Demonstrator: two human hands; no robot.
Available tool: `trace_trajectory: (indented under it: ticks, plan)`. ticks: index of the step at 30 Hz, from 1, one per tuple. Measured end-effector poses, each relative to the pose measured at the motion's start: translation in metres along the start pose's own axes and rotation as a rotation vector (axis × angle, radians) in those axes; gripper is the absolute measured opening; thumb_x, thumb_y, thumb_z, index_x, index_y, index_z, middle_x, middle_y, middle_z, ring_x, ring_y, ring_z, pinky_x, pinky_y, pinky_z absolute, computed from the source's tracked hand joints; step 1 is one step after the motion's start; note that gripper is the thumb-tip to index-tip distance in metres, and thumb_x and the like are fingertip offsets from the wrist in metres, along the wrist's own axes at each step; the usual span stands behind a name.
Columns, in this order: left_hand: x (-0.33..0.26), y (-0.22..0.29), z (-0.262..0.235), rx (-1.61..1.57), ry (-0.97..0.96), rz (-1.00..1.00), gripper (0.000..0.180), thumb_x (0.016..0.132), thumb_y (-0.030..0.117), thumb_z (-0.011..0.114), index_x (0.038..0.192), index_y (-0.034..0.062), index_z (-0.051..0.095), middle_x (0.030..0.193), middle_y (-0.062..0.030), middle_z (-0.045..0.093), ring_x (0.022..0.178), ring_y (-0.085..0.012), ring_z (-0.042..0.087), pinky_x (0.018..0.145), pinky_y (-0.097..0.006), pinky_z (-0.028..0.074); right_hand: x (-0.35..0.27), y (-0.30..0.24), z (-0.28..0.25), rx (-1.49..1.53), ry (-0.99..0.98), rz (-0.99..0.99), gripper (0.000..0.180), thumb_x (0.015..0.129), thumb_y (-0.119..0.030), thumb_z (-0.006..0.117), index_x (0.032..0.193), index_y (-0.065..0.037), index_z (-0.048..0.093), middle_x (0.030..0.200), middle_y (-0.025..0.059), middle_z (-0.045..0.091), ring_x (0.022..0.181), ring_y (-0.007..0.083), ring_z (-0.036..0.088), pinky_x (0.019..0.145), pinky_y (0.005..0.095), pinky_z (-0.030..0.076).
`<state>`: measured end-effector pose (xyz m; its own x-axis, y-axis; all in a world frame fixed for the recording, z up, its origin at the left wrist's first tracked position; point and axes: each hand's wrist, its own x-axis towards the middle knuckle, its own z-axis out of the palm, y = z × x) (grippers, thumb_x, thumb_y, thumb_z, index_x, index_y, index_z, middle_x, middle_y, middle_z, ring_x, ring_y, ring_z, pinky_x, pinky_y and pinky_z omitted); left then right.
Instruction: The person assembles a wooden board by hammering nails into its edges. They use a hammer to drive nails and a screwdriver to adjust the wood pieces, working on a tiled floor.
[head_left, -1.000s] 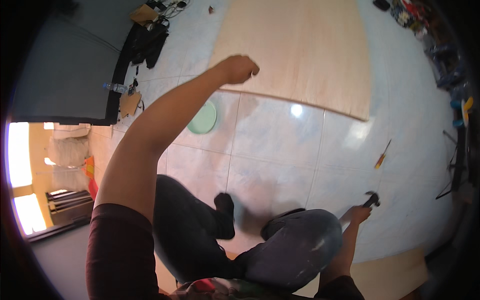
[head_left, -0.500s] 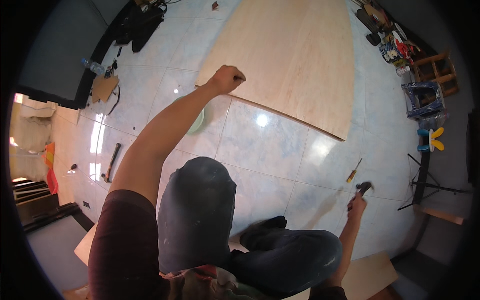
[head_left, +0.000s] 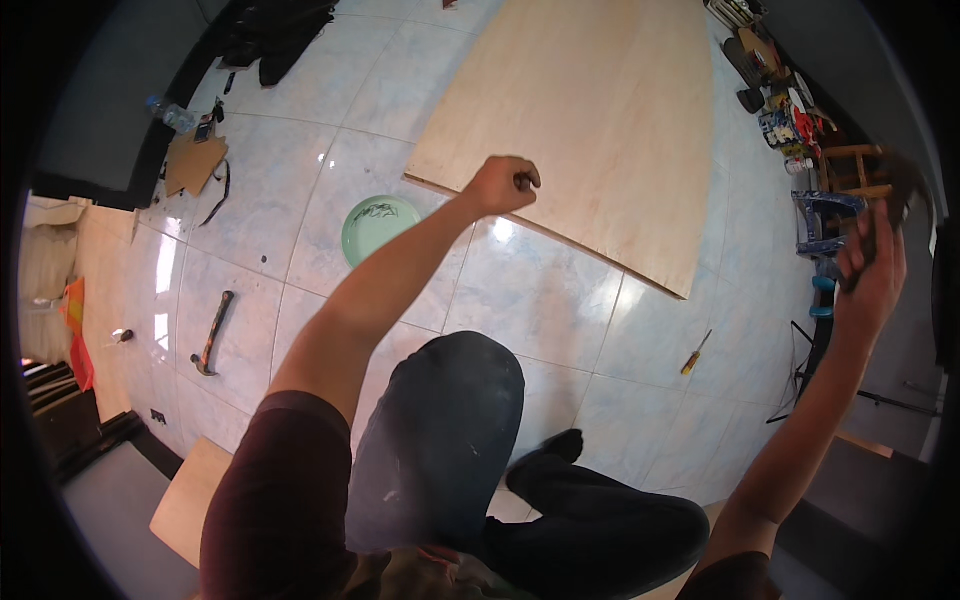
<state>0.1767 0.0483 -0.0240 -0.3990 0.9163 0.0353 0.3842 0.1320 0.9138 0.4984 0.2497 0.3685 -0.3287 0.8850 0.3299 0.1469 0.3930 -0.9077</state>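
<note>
A large pale plywood panel (head_left: 580, 120) reaches away from me across the tiled floor. My left hand (head_left: 505, 187) is over its near edge, fingers curled into a pinch; anything inside is too small to make out. My right hand (head_left: 872, 262) is raised at the far right, closed round a hammer (head_left: 908, 185) whose dark head is smeared by motion. Beside my left forearm stands a light green bowl (head_left: 375, 245) with thin dark nails in it.
On the floor lie a second hammer (head_left: 212, 335) to the left and a yellow-handled screwdriver (head_left: 696, 352) to the right. Cardboard (head_left: 193, 165) and a plastic bottle (head_left: 172, 114) are by the left wall. A wooden stool (head_left: 852, 175) and a tripod stand (head_left: 795, 375) stand right.
My right hand has swung up and outward with the hammer from low beside the screwdriver. My left hand has shifted a little right along the panel's edge. The bowl shows more fully.
</note>
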Motion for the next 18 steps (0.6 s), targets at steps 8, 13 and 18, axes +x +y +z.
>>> trace_trajectory:
  ticks: [8, 13, 18]
  plan:
    - [-0.033, -0.073, 0.049, -0.17, 0.184, -0.069, 0.019, 0.089, 0.001, 0.078, 0.108, 0.0031, 0.079, 0.105, -0.0083, 0.075, 0.09, -0.0155, 0.072, 0.085, -0.03, 0.061, -0.082, 0.057, 0.134, 0.027, -0.233, 0.214, 0.021, 0.101, -0.027, 0.078, 0.101, -0.011, 0.065, 0.074, -0.0065, 0.055, 0.051, -0.0004, 0.043, 0.043, 0.0191, 0.03]
    - [-0.039, -0.091, 0.056, -0.214, 0.26, -0.096, 0.017, 0.092, 0.004, 0.079, 0.11, 0.0047, 0.08, 0.109, -0.0074, 0.075, 0.093, -0.0153, 0.073, 0.085, -0.029, 0.06, -0.133, 0.143, 0.164, 0.088, -0.276, 0.38, 0.019, 0.102, -0.021, 0.077, 0.099, -0.008, 0.062, 0.066, -0.0074, 0.051, 0.051, 0.0017, 0.044, 0.045, 0.022, 0.032]
    - [-0.045, -0.095, 0.055, -0.151, 0.383, -0.056, 0.019, 0.093, 0.003, 0.078, 0.111, 0.0082, 0.082, 0.102, -0.0063, 0.078, 0.094, -0.0178, 0.073, 0.084, -0.032, 0.059, -0.194, 0.224, 0.176, 0.007, -0.225, 0.503, 0.023, 0.1, -0.022, 0.079, 0.094, -0.005, 0.065, 0.063, -0.0048, 0.055, 0.052, 0.0039, 0.05, 0.047, 0.0246, 0.038]
